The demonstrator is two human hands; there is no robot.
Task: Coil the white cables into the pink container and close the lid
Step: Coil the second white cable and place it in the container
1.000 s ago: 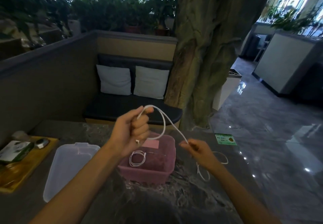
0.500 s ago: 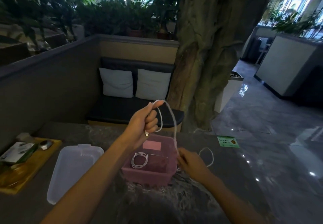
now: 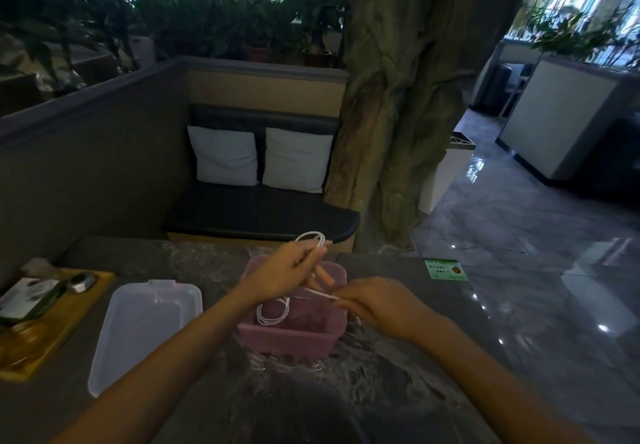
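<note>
While my left hand pinches a looped white cable above the pink container, my right hand grips the cable's loose end over the right rim. A second coiled cable lies inside the open container. Its clear lid rests flat just left on the dark table. A wooden tray sits at far left; a green card lies beyond on the right.
</note>
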